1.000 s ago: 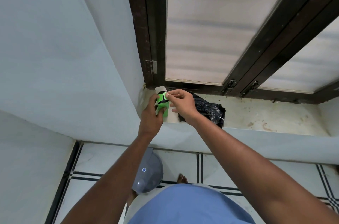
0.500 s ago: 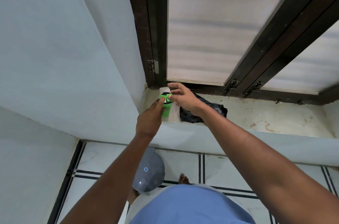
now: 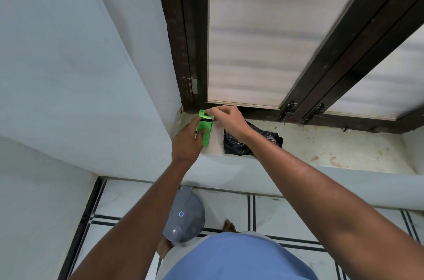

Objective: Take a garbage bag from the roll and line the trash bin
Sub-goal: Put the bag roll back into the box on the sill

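Head view: green-wrapped bag roll [image 3: 204,129].

No text can be read. The green label [image 3: 204,129] on the garbage bag roll, far on the window sill [image 3: 321,144], carries dark print, but it is too small and blurred to make out. The grey trash bin [image 3: 185,217] on the near floor bears a small round blue-and-white emblem on its lid, equally illegible.
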